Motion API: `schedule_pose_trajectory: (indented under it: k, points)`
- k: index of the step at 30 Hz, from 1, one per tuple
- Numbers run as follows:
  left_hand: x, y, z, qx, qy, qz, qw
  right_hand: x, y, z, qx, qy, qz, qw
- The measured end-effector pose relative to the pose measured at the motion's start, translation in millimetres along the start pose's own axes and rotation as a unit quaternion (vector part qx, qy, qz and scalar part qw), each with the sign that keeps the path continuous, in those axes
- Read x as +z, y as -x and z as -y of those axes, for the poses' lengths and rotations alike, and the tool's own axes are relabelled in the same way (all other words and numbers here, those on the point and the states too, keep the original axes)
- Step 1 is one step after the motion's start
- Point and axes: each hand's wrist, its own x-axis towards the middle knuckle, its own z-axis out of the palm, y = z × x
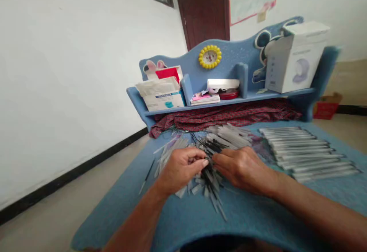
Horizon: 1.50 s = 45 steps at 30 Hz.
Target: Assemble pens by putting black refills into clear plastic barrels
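My left hand [180,168] and my right hand [242,167] meet fingertip to fingertip over a loose heap of thin black sticks and clear plastic sleeves [209,145] on a blue desk [243,213]. Both hands have their fingers curled in a pinch on pieces from the heap; which piece each one holds is hard to make out. To the right lies a neat row of filled clear sleeves [306,150], laid side by side.
A red checked cloth [226,116] lies at the back of the desk under a blue shelf [229,99] holding a white box [295,59], papers, a red tin and a small yellow clock [210,56]. A white wall stands left, a brown door behind.
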Motion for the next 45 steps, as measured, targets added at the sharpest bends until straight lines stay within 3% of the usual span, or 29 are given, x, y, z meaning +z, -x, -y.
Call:
schedule_pose_trajectory:
  k: [8, 19, 28, 35, 42, 45]
  points:
    - [-1.1, 0, 3, 0.009, 0.036, 0.005, 0.999, 0, 0, 1, 0.009, -0.003, 0.008, 1.000]
    - [-0.8, -1, -6, -0.053, 0.037, -0.004, 0.998, -1, -1, 2, 0.001, -0.006, -0.006, 1.000]
    - [-0.8, -1, 2, -0.047, 0.088, -0.001, 0.995, -2, -1, 3, -0.002, -0.008, -0.009, 1.000]
    - [-3.6, 0, -8, -0.067, 0.045, -0.011, 0.997, -3, -2, 4, -0.007, -0.001, -0.022, 1.000]
    - [-1.8, -1, -4, -0.060, 0.114, -0.016, 0.992, 0, -1, 3, 0.003, -0.009, -0.010, 1.000]
    - [-2.9, -2, -4, -0.072, 0.086, -0.014, 0.994, -1, -2, 3, 0.007, -0.006, -0.007, 1.000]
